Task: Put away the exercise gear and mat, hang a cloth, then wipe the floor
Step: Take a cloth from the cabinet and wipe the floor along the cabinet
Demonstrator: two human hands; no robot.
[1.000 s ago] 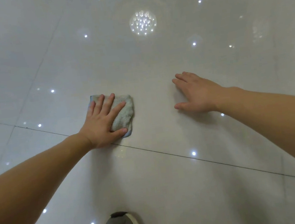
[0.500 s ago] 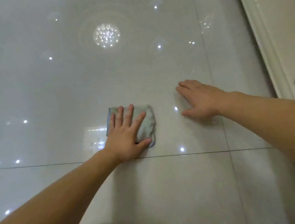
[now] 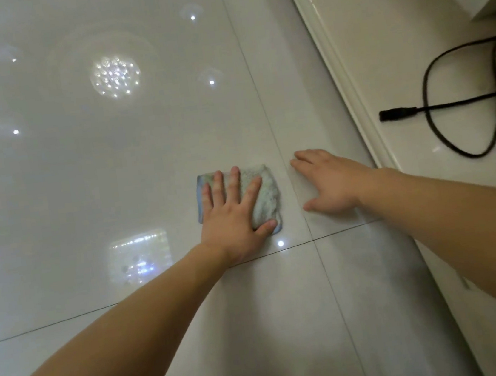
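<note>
Pale-green cloth (image 3: 264,192) lies under flat left hand (image 3: 231,218); right hand (image 3: 330,182) flat on floor (image 3: 113,173).

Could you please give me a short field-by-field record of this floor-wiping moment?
floor: glossy pale tiles reflecting lights
cloth: folded, pale green, blue edge, on the floor
left hand: flat, fingers spread, pressing the cloth
right hand: flat on bare floor beside the cloth, apart from it
black cable: looped, plug end free, far right

The person is showing two bare forearms, uncovered from the frame's edge down to the wrists. The left hand (image 3: 231,218) and right hand (image 3: 332,183) are showing bare too, with plain fingers (image 3: 235,180).
</note>
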